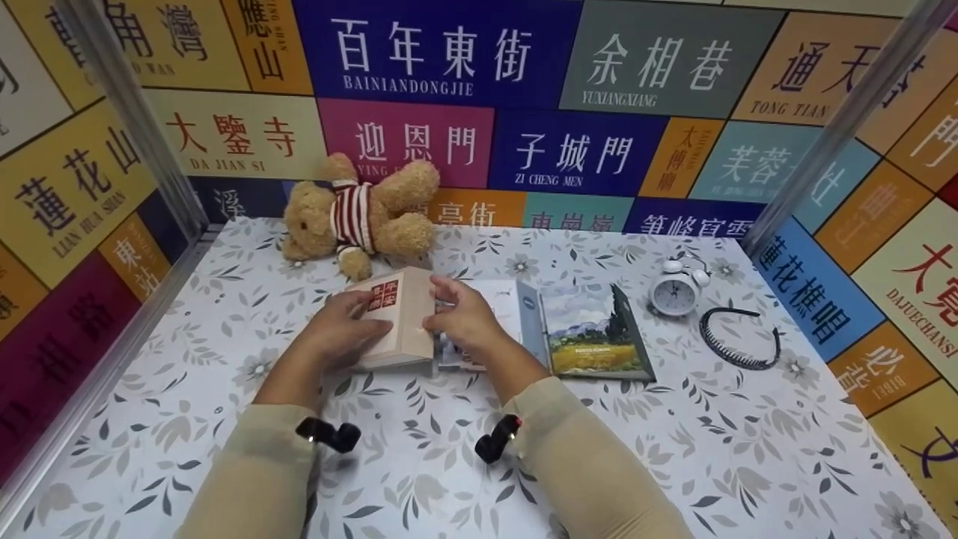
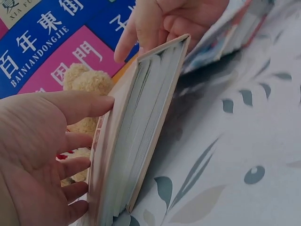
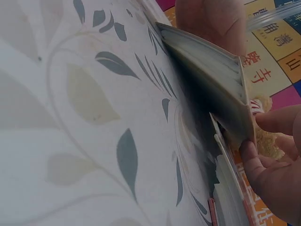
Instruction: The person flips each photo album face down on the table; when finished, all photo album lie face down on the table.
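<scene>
A beige hardcover book (image 1: pixel 410 322) with red square characters on its front is tilted, its spine side raised off the table. My left hand (image 1: pixel 340 329) rests on the front cover, fingers (image 2: pixel 77 167) nearly straight and thumb stretched along it. At the spine, my right hand (image 1: pixel 468 318) holds the book between thumb and fingers (image 3: pixel 277 120). The book's page edges (image 2: pixel 146 103) face the left wrist camera. Partly behind the right hand lies a pale book (image 1: pixel 494 299) with a blue strip.
Right of the hands lies a book with a landscape painting cover (image 1: pixel 595 329). Beyond it are a white alarm clock (image 1: pixel 673 290) and a black headband (image 1: pixel 718 352). A teddy bear (image 1: pixel 359 213) in a striped shirt lies at the back against the printed wall (image 1: pixel 441 45).
</scene>
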The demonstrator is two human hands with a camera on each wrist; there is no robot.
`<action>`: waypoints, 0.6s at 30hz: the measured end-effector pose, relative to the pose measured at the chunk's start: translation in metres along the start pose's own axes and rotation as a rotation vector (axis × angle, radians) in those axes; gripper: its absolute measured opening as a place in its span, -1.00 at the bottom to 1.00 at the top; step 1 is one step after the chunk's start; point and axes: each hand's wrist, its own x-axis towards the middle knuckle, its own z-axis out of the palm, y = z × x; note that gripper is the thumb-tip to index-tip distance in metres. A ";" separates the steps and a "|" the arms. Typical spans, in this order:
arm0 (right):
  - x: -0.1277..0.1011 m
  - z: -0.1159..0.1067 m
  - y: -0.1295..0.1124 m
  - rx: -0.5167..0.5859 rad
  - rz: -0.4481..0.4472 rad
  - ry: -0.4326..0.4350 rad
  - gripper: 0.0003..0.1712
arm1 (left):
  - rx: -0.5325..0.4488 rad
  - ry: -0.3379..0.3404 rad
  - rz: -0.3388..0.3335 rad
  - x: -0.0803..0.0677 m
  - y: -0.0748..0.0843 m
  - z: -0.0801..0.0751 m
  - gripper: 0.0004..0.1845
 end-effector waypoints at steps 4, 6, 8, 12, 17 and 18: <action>-0.001 -0.003 -0.002 -0.024 0.011 -0.021 -0.08 | 0.101 0.007 0.004 -0.001 -0.001 -0.001 -0.17; -0.001 -0.003 -0.003 -0.034 0.008 -0.029 -0.11 | 0.139 0.013 -0.008 -0.001 0.000 -0.003 -0.17; -0.002 -0.004 -0.002 -0.048 -0.002 -0.037 -0.15 | 0.181 0.020 -0.023 -0.002 0.000 -0.004 -0.17; -0.002 -0.008 -0.003 -0.056 -0.008 -0.040 -0.24 | 0.264 0.030 -0.013 0.000 -0.003 -0.005 -0.18; -0.006 -0.018 -0.008 -0.048 -0.012 -0.008 -0.32 | 0.243 0.058 -0.015 -0.001 -0.004 -0.004 -0.15; -0.008 -0.022 -0.009 -0.050 -0.021 -0.001 -0.32 | 0.216 0.066 -0.024 -0.001 -0.004 -0.004 -0.14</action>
